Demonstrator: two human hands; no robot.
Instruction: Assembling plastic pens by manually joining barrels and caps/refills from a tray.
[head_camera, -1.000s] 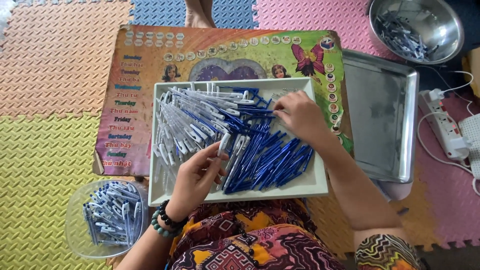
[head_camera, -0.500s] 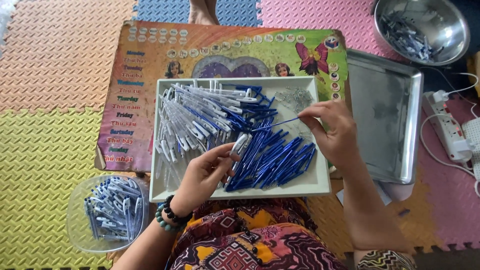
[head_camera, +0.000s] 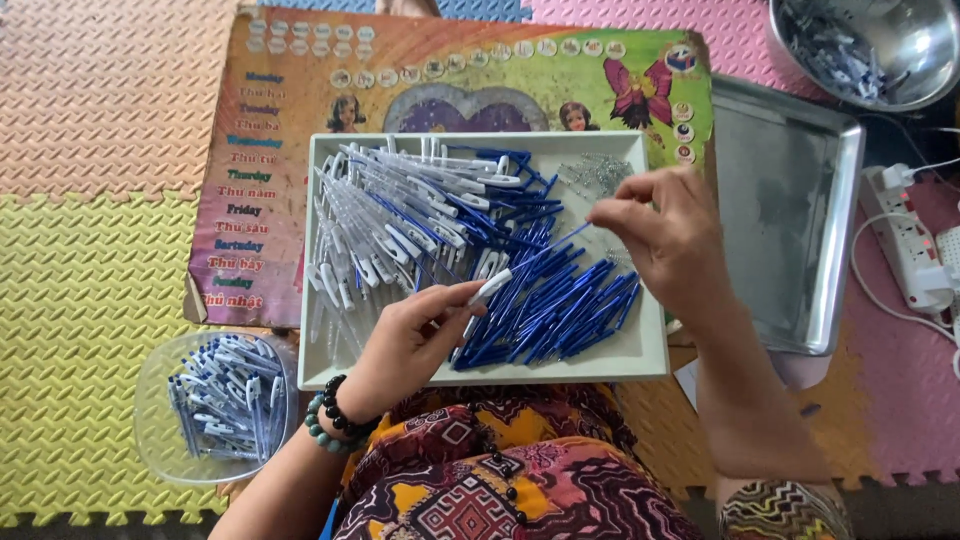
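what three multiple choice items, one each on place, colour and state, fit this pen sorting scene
1. Where is the clear plastic bowl of pen parts?
A. beside the left hand
B. inside the white tray
C. on the metal tray

2. What colour are the refills heaped in the white tray?
A. red
B. blue
C. green

3. What is the right hand doing?
A. lying flat, empty
B. gripping a cable
C. pinching a thin blue refill

Answers: 1 A, it sits on the mat beside that wrist; 2 B, the heap is blue; 3 C, fingertips pinch its end.

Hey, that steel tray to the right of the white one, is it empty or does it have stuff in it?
Empty, as far as it shows. The steel tray has a bare metal bottom, while the white tray beside it holds the pen parts.
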